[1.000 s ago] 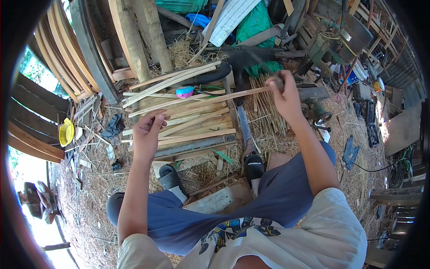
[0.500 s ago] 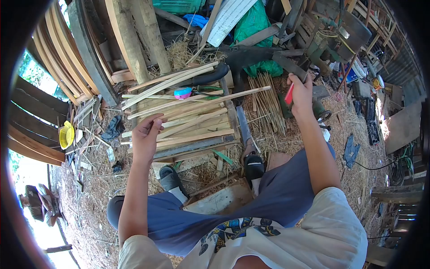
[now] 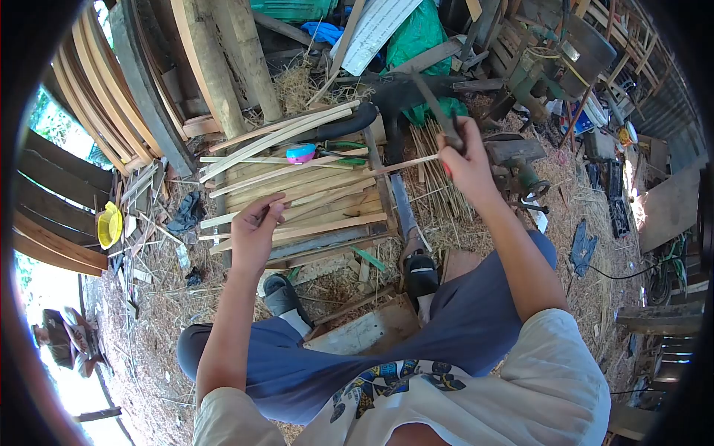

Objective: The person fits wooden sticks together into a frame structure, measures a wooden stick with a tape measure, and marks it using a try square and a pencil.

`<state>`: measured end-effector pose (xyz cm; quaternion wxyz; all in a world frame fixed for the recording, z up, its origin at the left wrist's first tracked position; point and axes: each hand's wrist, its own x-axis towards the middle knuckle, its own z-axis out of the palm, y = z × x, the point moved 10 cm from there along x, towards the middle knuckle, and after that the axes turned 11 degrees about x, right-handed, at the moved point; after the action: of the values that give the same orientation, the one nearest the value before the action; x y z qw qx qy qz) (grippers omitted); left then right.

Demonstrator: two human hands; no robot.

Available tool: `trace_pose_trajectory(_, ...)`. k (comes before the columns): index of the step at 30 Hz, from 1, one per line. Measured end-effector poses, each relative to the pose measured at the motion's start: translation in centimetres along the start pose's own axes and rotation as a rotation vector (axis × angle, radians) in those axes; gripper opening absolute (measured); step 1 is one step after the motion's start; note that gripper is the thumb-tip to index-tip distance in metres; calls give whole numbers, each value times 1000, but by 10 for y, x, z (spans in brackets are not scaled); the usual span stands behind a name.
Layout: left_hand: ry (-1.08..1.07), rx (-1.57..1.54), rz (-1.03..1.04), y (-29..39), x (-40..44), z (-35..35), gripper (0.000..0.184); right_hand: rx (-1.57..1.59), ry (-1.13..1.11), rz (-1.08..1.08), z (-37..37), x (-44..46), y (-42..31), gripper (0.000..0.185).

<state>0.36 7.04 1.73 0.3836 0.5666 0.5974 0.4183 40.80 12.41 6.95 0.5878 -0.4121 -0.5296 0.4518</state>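
My left hand (image 3: 254,229) pinches the near end of a long thin wooden strip (image 3: 401,166). The strip slants up to the right, above a low wooden slatted surface (image 3: 297,186). In my right hand (image 3: 470,165) is a knife with a red handle and a broad dark blade (image 3: 430,100), which points up and to the left. The strip's far end reaches close to the right hand; whether it touches the knife I cannot tell. Several other strips (image 3: 301,231) lie across the slats, beside a pink-and-blue round object (image 3: 300,154).
A bundle of thin sticks (image 3: 439,175) lies on the shavings-covered ground right of the slats. A metal vise-like tool (image 3: 524,167) stands beyond it. Curved timbers (image 3: 111,82) lean at the left, near a yellow basin (image 3: 110,225). A person (image 3: 63,338) is at far left.
My right hand has moved left and slightly down, turning the knife blade more upright, closer to the strip's far end. My left hand has shifted slightly right and down with the strip.
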Motion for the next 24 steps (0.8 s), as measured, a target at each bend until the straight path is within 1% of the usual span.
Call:
trace_pose_trajectory(2,-14,0,-14,-2,-1,6,25,62,-145,3,25,-5,-5,37)
trace_pose_trajectory(5,-33,7,-22,-5,0,13,26,-92,-268,42,55,-15,-16,36)
trace_pose_trajectory(8,-43,20,-18,-6,2,16,26,-138,-395,-16,78,-20,-10,35)
trace_pose_trajectory(9,-44,19,-23,-8,2,17,26,-211,-434,14,84,-23,-6,35)
trace_pose_trajectory(12,-53,26,-47,-6,0,17,25,-289,-489,-95,103,-28,-6,34)
trace_pose_trajectory(13,-57,29,-57,-6,0,17,25,-291,-483,-77,105,-28,-2,34)
trace_pose_trajectory(16,-41,31,-62,-12,0,14,24,-81,-493,89,112,-26,18,32)
trace_pose_trajectory(20,-48,358,0,-4,-2,10,18,251,-419,307,118,-20,27,43)
trace_pose_trajectory(22,-28,535,17,21,-8,7,15,427,-391,397,123,-19,31,46)
trace_pose_trajectory(23,15,613,146,28,-8,5,13,547,-421,422,128,-19,30,53)
trace_pose_trajectory(24,58,689,275,34,-8,4,11,594,-414,428,131,-19,25,54)
